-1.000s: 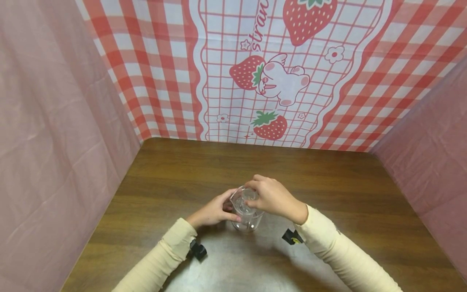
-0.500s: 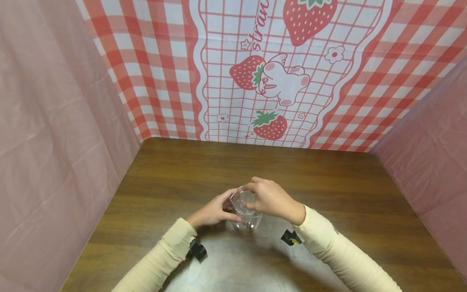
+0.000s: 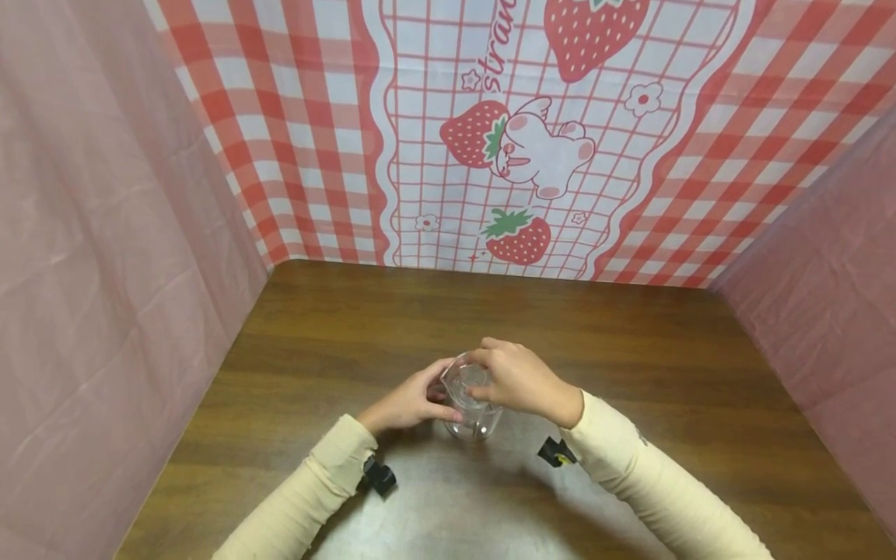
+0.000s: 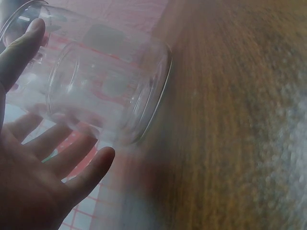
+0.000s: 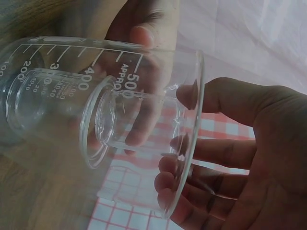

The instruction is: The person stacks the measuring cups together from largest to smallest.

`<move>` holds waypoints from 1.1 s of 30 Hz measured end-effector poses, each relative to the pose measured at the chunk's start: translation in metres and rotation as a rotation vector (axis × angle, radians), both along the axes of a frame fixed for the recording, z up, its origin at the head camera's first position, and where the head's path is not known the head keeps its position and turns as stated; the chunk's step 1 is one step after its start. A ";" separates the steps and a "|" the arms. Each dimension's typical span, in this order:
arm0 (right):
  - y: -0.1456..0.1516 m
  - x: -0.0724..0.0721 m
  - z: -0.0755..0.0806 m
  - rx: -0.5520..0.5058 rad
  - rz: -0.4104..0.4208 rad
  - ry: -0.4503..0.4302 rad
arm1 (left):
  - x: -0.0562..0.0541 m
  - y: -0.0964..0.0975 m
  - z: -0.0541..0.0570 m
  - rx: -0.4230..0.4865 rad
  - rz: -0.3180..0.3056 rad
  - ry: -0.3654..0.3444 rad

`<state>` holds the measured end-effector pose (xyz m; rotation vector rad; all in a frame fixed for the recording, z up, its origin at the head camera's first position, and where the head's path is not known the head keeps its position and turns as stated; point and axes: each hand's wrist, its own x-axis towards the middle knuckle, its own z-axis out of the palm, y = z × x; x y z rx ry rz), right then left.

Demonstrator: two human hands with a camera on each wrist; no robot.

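Note:
A large clear glass beaker (image 3: 483, 426) stands upright on the table, its white scale reading up to 500 in the right wrist view. Inside it sits a smaller graduated beaker (image 5: 57, 100). A still smaller clear glass vessel (image 5: 163, 112) reaches into that one's mouth. My left hand (image 3: 406, 404) holds the large beaker's side, thumb nearer me and fingers round the far side. My right hand (image 3: 521, 381) reaches over the large rim; its thumb and fingertips pinch the smallest vessel's upper edge. Glass reflections blur how deep that vessel sits.
The brown wooden table (image 3: 336, 319) runs back to a red-and-white checked strawberry cloth (image 3: 315, 140). Pink curtains (image 3: 105, 233) hang on both sides. A black wrist camera (image 3: 379, 476) sits below each cuff.
My right hand has shifted slightly left, and the smallest vessel has moved a little left with it. The left hand and large beaker stay in place.

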<state>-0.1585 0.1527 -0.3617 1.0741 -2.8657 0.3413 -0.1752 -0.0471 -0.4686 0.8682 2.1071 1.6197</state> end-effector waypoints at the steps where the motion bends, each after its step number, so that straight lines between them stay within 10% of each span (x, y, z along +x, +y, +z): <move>1: 0.000 0.000 0.000 0.003 0.001 0.002 | 0.000 0.000 0.000 0.001 0.001 0.000; 33: -0.011 -0.001 -0.006 0.150 -0.008 -0.013 | 0.000 0.000 -0.001 0.009 -0.004 -0.006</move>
